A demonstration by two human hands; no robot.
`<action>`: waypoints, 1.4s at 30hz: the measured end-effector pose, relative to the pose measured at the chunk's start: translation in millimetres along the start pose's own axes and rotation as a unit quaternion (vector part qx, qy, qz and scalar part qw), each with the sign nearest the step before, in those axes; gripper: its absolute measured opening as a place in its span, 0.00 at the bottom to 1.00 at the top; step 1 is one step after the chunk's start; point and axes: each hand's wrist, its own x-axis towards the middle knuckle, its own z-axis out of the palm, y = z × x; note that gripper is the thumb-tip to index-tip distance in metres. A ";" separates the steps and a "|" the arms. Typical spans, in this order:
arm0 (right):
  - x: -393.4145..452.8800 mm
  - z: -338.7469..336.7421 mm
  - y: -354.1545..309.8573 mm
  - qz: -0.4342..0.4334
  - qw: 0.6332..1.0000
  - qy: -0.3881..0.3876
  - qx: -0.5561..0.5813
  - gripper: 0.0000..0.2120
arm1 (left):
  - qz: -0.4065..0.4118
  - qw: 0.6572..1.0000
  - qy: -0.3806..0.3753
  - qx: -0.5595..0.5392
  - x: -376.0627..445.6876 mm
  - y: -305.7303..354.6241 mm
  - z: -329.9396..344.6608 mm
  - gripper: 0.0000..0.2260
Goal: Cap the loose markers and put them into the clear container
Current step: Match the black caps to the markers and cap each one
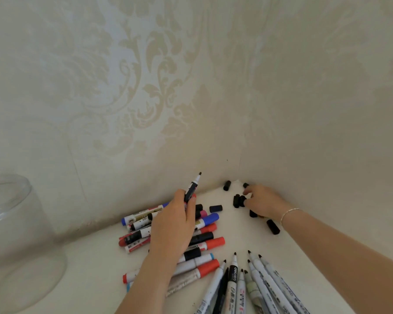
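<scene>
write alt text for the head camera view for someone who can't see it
The left hand holds an uncapped black marker tip-up over a pile of capped markers, while the right hand reaches among loose black caps in the wall corner. More uncapped markers fan out in front; a clear container stands at far left.

An uncapped black marker (192,188) is tilting upward above the capped marker pile (191,236) — black caps (237,201) lying right, clear container (16,243) standing far left.

Probably home: damask wallpaper (145,75).
</scene>
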 end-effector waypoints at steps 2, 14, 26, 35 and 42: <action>1.6 5.1 -4.6 -0.017 1.000 0.009 -0.020 0.16 | 0.005 0.999 -0.003 0.044 -2.1 2.9 0.5 0.08; 9.8 -4.2 -11.5 0.006 0.974 0.058 0.219 0.13 | 0.005 0.999 0.017 0.028 -2.5 4.9 2.5 0.09; -7.1 -0.7 -23.5 -0.016 0.999 0.027 0.040 0.09 | 0.011 0.999 0.014 0.041 -2.7 7.4 0.4 0.09; -27.4 -48.2 -54.1 -0.107 0.797 -0.141 0.577 0.12 | 0.019 0.999 0.023 0.030 -2.5 8.1 0.0 0.11; -39.3 -44.6 -70.6 -0.113 0.772 -0.072 0.622 0.08 | 0.029 0.999 0.025 0.024 -1.9 8.2 0.0 0.11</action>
